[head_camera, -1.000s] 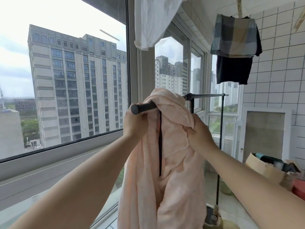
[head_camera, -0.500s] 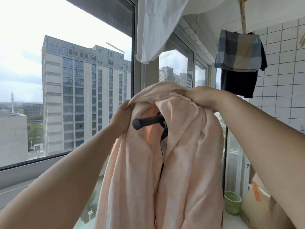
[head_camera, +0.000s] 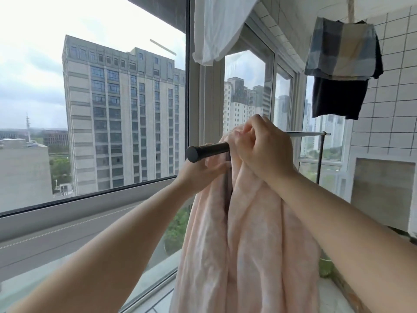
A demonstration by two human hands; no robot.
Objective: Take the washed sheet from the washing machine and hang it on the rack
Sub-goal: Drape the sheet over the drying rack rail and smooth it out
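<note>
We've got the pink sheet (head_camera: 248,233) draped bunched over the rack's black bar (head_camera: 208,150), our right hand (head_camera: 264,150) clutching its top fold, our left hand (head_camera: 198,170) pinching cloth beneath the bar, and it looks soft, damp-heavy, best spread by its edges.

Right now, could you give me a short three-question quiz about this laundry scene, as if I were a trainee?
1. True or false: the pink sheet already hangs over the black rail.
2. Which hand grips the sheet on top of the rail? A) left hand B) right hand
3. Fill in: above the far end of the rail hangs a ___ cloth over a dark garment.

Key: 1 true; 2 B; 3 checked.
</note>
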